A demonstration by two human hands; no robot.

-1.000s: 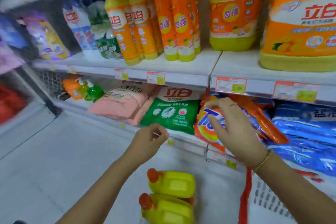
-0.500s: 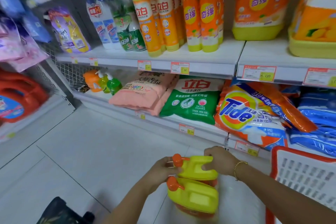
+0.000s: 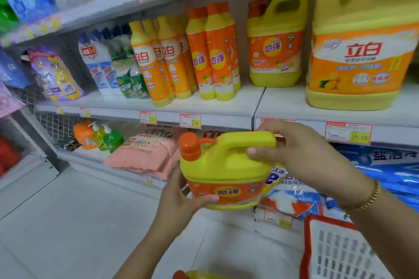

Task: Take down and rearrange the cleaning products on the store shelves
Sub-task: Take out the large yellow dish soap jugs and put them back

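Observation:
I hold a yellow detergent jug (image 3: 226,165) with an orange cap and orange label in mid-air in front of the lower shelf. My right hand (image 3: 301,156) grips its handle from the top. My left hand (image 3: 181,201) supports its bottom left corner. A second yellow jug (image 3: 199,275) with an orange cap peeks in at the bottom edge, on the floor. On the middle shelf (image 3: 226,106) stands a matching jug (image 3: 275,43), with bare shelf room to its right before a larger yellow jug (image 3: 360,52).
Tall orange and yellow bottles (image 3: 210,56) fill the middle shelf's centre, white and green bottles (image 3: 113,68) to their left. Pink bags (image 3: 147,151) and blue bags (image 3: 390,170) lie on the bottom shelf. A red-rimmed white basket (image 3: 340,253) stands at lower right. White tiled floor (image 3: 68,222) spreads to the left.
Both hands went down to the two jugs on the floor, took hold of the upper one and lifted it to shelf height. The view tilted up.

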